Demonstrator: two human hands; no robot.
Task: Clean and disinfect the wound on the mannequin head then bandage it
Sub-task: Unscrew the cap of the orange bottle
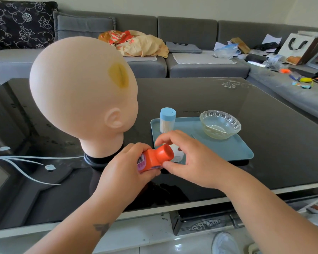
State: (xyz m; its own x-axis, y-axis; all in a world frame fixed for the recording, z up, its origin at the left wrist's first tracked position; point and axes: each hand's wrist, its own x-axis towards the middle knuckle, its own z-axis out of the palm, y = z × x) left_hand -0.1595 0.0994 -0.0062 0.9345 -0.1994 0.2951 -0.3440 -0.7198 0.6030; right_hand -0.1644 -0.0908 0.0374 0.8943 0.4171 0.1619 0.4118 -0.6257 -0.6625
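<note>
The left hand (125, 167) is wrapped tight around a small orange bottle (155, 158), tipped so its cap points to the right, which keeps it steady for the other hand. The right hand (189, 160) has its fingers curled loosely around the cap end, thumb below and fingertips above; I cannot tell if they are pinching the cap or just close to it. My guess is the cap is being twisted off or on, since this looks like the cleaning liquid for the wound. The bottle looks like smooth plastic with a purple label and a barcode. The mannequin head (81, 88) stands on a dark round base near the front left of the shiny black glass table (264, 125), turned so the wound (118, 75) faces the person. The wound is a thin slit on top of the head with a yellow stain around it. It has no bandage yet. Just right of the head lies a flat blue tray (228, 149). At its back edge stand a clear tub of cotton swabs (167, 120) with a blue lid and a bumpy glass bowl (220, 123), near enough to reach. Something white lies on the tray behind the bottle, mostly hidden.
</note>
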